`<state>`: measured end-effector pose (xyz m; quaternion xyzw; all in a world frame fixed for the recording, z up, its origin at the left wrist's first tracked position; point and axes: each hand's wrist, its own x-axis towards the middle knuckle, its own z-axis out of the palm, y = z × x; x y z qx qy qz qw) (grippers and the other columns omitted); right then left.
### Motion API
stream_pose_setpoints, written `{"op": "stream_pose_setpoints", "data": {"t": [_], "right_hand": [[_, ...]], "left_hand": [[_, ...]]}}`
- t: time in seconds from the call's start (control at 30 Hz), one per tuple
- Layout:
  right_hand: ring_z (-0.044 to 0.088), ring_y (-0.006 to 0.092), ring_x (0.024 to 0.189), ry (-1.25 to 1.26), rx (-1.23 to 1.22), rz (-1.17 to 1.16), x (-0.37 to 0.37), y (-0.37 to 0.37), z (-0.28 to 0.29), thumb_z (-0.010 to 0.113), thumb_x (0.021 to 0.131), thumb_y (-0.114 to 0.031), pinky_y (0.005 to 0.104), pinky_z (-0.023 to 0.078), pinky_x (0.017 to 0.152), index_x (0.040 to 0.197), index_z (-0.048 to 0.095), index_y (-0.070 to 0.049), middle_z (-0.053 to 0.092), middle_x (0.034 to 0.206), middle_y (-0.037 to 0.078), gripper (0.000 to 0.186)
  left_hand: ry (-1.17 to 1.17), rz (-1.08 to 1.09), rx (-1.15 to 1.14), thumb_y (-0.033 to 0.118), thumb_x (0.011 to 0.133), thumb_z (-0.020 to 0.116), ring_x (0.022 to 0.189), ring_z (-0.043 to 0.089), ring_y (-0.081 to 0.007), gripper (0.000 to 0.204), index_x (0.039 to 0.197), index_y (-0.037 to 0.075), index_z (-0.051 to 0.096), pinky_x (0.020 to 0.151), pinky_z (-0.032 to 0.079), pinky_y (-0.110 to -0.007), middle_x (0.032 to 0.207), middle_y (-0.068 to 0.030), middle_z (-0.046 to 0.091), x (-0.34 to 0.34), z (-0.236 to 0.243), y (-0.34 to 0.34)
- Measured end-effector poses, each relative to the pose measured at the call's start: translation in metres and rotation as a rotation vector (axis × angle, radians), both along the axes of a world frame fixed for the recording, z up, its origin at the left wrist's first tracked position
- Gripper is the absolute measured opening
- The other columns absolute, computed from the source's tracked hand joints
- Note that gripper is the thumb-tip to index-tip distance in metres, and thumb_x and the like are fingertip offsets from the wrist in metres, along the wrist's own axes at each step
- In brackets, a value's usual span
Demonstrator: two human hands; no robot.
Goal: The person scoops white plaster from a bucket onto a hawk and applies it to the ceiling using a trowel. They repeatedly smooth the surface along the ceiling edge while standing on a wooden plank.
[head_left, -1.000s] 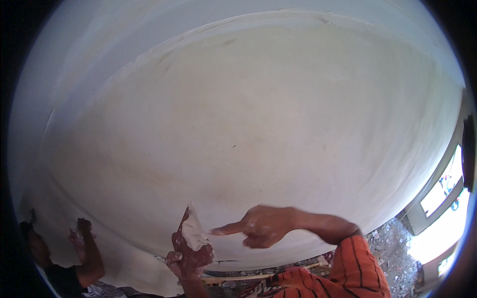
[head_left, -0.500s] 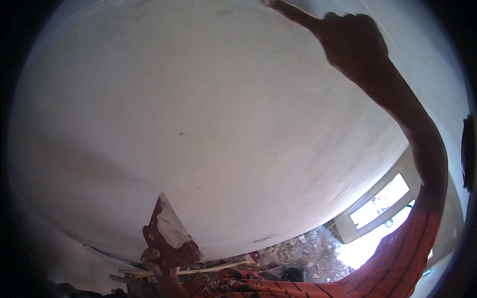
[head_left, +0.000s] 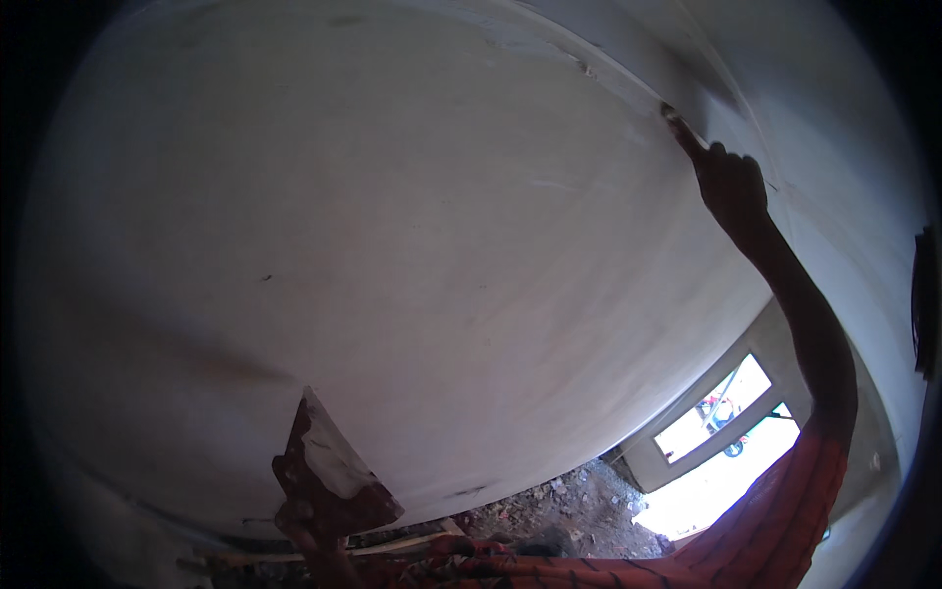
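Observation:
My left hand (head_left: 296, 515), low in the picture, is closed on a dark reddish-brown flat plate with a pointed upper corner. A smear of white paste covers part of this plate (head_left: 368, 506), which is held up in front of the pale wall (head_left: 392, 245). My right hand (head_left: 734, 188) reaches high to the right, its index finger stretched to the seam where the wall meets the ceiling (head_left: 824, 128). The fingertip looks whitish and appears to touch that seam. Its other fingers are curled in, and whatever they may hold is hidden.
Rubble (head_left: 579, 510) covers the ground below the wall at lower right. Beyond it are a bright window opening (head_left: 716, 407) and a doorway (head_left: 706, 496). Wooden planks (head_left: 412, 540) lie near the wall's foot. A thin line (head_left: 721, 64) runs across the ceiling.
My right hand has moved right and down in the picture, its fingertip now at a stretch of seam farther right. The view has shifted; my left hand still holds the plate.

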<state>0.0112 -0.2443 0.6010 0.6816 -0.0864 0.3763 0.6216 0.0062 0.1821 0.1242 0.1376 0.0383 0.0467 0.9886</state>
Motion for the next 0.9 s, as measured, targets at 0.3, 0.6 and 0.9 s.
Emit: {"op": "stream_pose_setpoints", "data": {"t": [0.3, 0.6, 0.9], "right_hand": [[0.04, 0.0075, 0.046, -0.198, 2.064, 1.516, 0.059, -0.011, -0.146, 0.05, 0.084, -0.02, 0.0234, 0.038, 0.042, 0.142, 0.01, -0.015, 0.048, 0.063, -0.001, 0.071], [0.047, 0.0123, 0.044, 0.028, 1.707, 1.442, 0.121, 0.078, -0.146, 0.055, 0.076, -0.01, 0.0248, 0.043, 0.04, 0.138, -0.008, 0.001, 0.053, 0.061, 0.008, 0.089], [0.046, 0.0124, 0.043, 0.144, 1.729, 1.687, 0.138, 0.102, -0.231, 0.053, 0.077, -0.01, 0.0247, 0.044, 0.044, 0.139, 0.014, 0.001, 0.053, 0.061, 0.007, 0.074]], "left_hand": [[-0.131, 0.14, 0.509, 0.024, 0.084, 0.05, 0.096, 0.046, -0.0131, 0.039, 0.115, 0.003, 0.039, 0.083, 0.039, -0.027, 0.107, -0.0078, 0.046, 0.009, -0.032, 0.001], [0.012, 0.115, 0.362, 0.023, 0.082, 0.05, 0.096, 0.047, -0.0143, 0.043, 0.118, 0.003, 0.038, 0.082, 0.04, -0.027, 0.109, -0.0084, 0.046, 0.027, -0.051, 0.029], [0.037, 0.115, 0.341, 0.023, 0.079, 0.051, 0.097, 0.047, -0.0167, 0.047, 0.119, 0.003, 0.038, 0.082, 0.041, -0.029, 0.11, -0.0092, 0.046, 0.056, -0.115, 0.043]]}}
